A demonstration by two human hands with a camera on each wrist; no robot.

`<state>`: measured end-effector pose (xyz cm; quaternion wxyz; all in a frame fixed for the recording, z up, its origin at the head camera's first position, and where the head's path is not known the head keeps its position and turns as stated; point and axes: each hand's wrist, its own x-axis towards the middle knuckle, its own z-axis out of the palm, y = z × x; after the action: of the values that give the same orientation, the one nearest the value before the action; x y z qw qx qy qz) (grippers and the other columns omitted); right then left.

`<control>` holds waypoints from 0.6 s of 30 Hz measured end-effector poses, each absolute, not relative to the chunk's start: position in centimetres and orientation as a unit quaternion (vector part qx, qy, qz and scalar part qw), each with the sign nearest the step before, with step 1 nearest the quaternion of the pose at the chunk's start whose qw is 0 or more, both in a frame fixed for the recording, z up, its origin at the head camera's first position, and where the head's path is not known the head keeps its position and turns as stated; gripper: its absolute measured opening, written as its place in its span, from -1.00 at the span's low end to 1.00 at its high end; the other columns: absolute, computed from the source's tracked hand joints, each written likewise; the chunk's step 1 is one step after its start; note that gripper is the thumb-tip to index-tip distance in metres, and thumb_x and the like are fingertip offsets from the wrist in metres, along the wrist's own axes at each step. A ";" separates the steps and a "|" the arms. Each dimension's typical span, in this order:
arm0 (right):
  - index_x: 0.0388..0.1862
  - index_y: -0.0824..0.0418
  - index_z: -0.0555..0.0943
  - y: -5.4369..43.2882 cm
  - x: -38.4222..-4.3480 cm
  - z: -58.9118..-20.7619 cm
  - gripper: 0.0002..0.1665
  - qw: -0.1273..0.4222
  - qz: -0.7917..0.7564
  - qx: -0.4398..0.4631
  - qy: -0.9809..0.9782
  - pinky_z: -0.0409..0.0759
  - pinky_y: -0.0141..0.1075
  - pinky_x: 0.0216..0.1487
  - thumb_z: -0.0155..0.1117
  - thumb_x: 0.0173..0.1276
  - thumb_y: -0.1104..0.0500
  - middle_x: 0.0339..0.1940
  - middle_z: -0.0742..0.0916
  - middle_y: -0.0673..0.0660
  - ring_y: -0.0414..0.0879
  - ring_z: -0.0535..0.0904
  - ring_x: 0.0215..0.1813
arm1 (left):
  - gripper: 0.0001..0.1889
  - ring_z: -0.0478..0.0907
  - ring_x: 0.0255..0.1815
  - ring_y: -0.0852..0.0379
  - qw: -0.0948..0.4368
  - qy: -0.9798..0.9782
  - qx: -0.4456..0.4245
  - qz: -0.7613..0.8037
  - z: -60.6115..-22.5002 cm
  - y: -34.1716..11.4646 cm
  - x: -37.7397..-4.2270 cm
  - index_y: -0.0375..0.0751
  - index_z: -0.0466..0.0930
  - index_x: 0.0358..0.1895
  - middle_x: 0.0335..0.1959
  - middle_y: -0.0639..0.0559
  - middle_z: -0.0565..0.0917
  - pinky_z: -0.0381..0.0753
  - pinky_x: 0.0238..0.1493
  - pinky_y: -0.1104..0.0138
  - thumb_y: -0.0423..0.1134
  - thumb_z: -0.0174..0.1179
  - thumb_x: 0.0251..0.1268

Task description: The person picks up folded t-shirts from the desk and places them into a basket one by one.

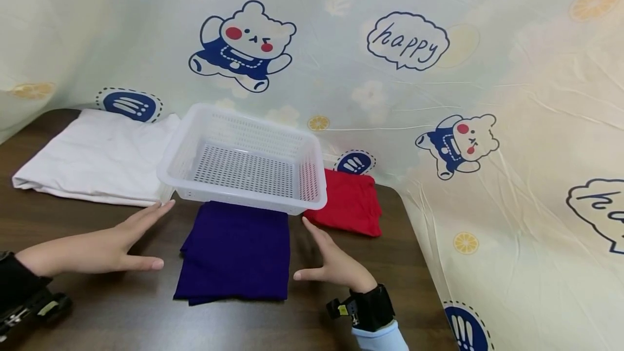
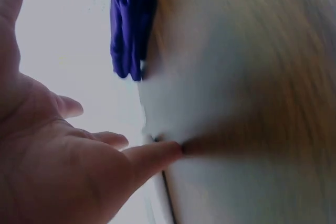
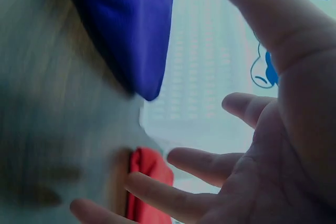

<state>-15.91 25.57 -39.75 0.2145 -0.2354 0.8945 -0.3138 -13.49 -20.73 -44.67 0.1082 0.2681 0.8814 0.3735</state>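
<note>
A folded dark blue cloth point(image 1: 236, 253) lies on the table between the two hands. My left hand point(image 1: 109, 242) hovers to its left with fingers and thumb spread, holding nothing. On the other side my right hand point(image 1: 333, 261) is also spread and holds nothing. Behind the blue cloth stands a white perforated plastic basket point(image 1: 244, 196) with nothing in it. A folded white cloth point(image 1: 102, 158) lies left of the basket, near my left fingertips. The folded red cloth point(image 1: 348, 202) sits at the basket's right, just beyond my right fingers; the right wrist view also shows this red cloth point(image 3: 149, 182).
The dark wooden table point(image 1: 146, 321) ends at a rounded corner on the right. A pale printed sheet with bears and lettering point(image 1: 331, 80) hangs behind and beside it. Each wrist wears a black band with a small device point(image 1: 365, 307).
</note>
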 end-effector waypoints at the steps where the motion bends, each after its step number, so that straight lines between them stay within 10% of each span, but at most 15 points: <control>1: 0.70 -0.04 -0.14 25.5 -16.0 -39.9 0.30 0.220 -0.321 -0.238 0.890 0.17 0.15 0.53 0.53 0.25 -0.07 0.69 0.04 0.00 0.00 -0.07 0.66 | 0.15 -0.03 0.44 -0.60 0.116 0.878 0.269 0.379 -44.6 -20.5 -13.5 -0.03 -0.38 0.66 0.54 -0.56 -0.12 0.26 0.13 -0.48 -0.06 0.39 0.30; 11: 0.69 -0.02 -0.06 24.4 -16.5 -40.3 0.14 0.248 -0.371 -0.203 0.872 0.42 0.12 0.39 0.39 0.35 -0.17 0.62 0.27 0.18 0.16 0.33 0.51 | -0.06 0.09 0.43 -0.65 0.209 0.832 0.256 0.446 -43.6 -18.2 -13.9 -0.34 -0.33 0.62 0.50 -0.66 -0.02 0.58 0.14 0.31 -0.11 0.17 0.52; 18: 0.69 -0.07 -0.04 23.7 -16.3 -41.1 0.09 0.287 -0.459 -0.160 0.825 0.72 -0.07 0.01 0.40 0.39 -0.07 0.54 0.37 0.22 0.16 0.47 0.38 | -0.09 -0.08 0.53 -0.56 0.280 0.753 0.214 0.556 -44.0 -16.9 -14.3 -0.45 -0.43 0.59 0.54 -0.63 -0.15 0.51 0.13 0.42 -0.12 0.05 0.60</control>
<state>-16.32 23.70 -41.09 0.2871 -0.1604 0.8251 -0.4595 -14.25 -16.90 -44.00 0.2800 0.2142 0.7527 0.5560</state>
